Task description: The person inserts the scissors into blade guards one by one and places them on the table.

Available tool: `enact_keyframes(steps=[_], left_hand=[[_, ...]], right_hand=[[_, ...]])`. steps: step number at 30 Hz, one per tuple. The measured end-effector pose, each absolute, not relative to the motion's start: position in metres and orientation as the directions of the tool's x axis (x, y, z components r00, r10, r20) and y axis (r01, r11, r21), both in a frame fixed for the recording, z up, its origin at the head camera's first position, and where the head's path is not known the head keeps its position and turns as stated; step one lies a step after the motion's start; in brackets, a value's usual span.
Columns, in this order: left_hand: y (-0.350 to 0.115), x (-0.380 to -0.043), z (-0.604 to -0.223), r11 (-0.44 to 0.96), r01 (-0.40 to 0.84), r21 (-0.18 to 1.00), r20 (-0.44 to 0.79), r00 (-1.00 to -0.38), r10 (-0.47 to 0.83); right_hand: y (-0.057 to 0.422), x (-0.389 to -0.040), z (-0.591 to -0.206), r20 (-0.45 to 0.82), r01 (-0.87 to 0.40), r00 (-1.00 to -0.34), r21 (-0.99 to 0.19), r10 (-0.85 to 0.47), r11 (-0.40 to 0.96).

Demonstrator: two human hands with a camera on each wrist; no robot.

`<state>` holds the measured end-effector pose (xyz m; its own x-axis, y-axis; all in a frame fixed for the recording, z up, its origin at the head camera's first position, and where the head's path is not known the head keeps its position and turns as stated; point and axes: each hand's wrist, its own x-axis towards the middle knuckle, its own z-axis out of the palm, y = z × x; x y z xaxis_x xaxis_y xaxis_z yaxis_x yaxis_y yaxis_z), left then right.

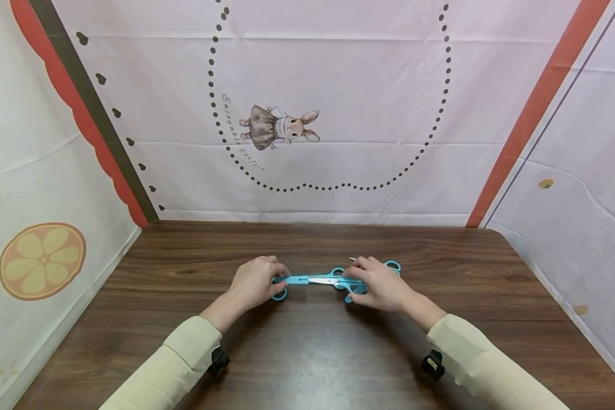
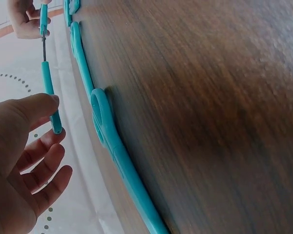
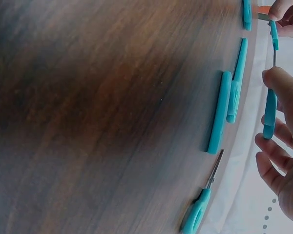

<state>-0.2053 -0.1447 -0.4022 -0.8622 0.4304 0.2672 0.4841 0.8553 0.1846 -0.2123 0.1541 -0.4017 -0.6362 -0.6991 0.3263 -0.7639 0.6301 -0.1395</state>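
Observation:
My left hand point(image 1: 257, 282) pinches one end of a turquoise blade cover point(image 2: 48, 78) between thumb and fingers. From the other end of the cover runs a silver scissor blade point(image 1: 322, 281), partly exposed. My right hand point(image 1: 382, 286) holds that pair of scissors by its turquoise handles point(image 3: 270, 109), the thumb on top and fingertips beneath. Both hands hold the scissors level above the table. Under the left hand lies another pair of covered scissors point(image 2: 105, 122). By the right hand, an uncovered pair of scissors point(image 3: 197, 213) shows its bare blades.
Near the right hand a turquoise strip point(image 3: 219, 112) rests on the brown wooden table point(image 1: 318, 353), beside another pair of turquoise scissors point(image 3: 236, 85). A patterned cloth point(image 1: 364, 114) hangs behind the table and along both sides.

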Motion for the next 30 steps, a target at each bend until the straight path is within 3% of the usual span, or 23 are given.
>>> enact_keyframes(steps=[30], left_hand=[[-0.133, -0.202, -0.403, 0.826, 0.548, 0.134, 0.282, -0.820, 0.498]], right_hand=[[0.143, -0.211, -0.405, 0.356, -0.802, -0.579, -0.089, -0.733, 0.590]])
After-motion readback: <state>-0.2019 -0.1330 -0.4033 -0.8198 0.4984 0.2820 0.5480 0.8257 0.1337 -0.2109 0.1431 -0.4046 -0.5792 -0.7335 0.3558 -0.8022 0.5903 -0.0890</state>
